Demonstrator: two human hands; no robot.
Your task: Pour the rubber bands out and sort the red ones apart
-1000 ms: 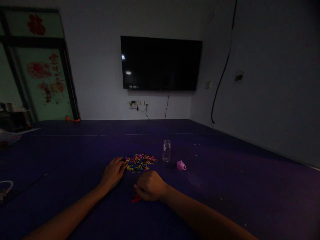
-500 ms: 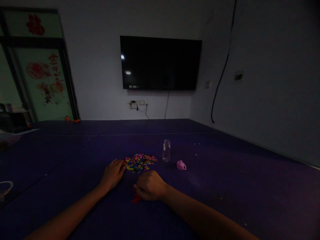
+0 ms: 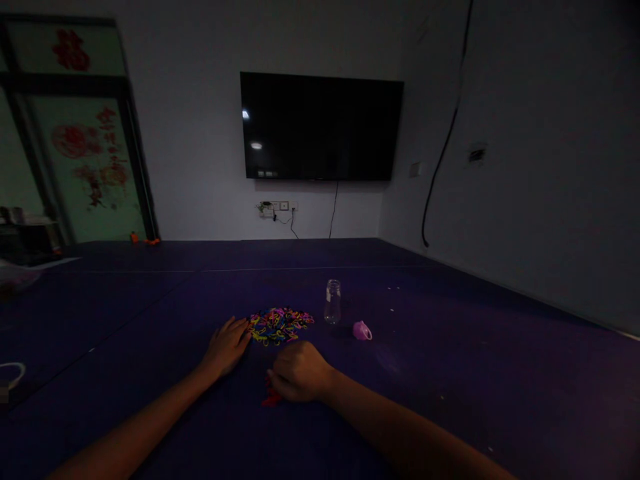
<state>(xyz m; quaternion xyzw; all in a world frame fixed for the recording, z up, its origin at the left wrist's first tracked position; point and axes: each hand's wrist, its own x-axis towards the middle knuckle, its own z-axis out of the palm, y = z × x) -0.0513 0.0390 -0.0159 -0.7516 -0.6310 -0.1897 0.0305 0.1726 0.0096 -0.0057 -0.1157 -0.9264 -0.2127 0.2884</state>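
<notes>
A loose pile of small coloured rubber bands (image 3: 280, 325) lies on the dark purple surface (image 3: 200, 433). My left hand (image 3: 227, 345) rests flat at the pile's left edge, fingers stretched out, the tips touching or close to the nearest bands. Nearer to me, my right hand (image 3: 300, 372) is closed, knuckles up, over a small group of red bands (image 3: 273, 398). Its fingertips are mostly hidden, so whatever it pinches cannot be made out. Behind it stands a clear, open bottle (image 3: 333, 303). To the bottle's right lies a pink cap with a loop (image 3: 361, 331).
A white ring-shaped thing (image 3: 14, 373) shows at the left edge. Small white bits are scattered on the right. A black television (image 3: 323, 127) hangs on the far wall, with sockets and cables below. A dark cable (image 3: 440, 160) runs down the right wall.
Very little differs. My left hand's fingers look slightly flatter beside the pile; my right hand stays over the red bands.
</notes>
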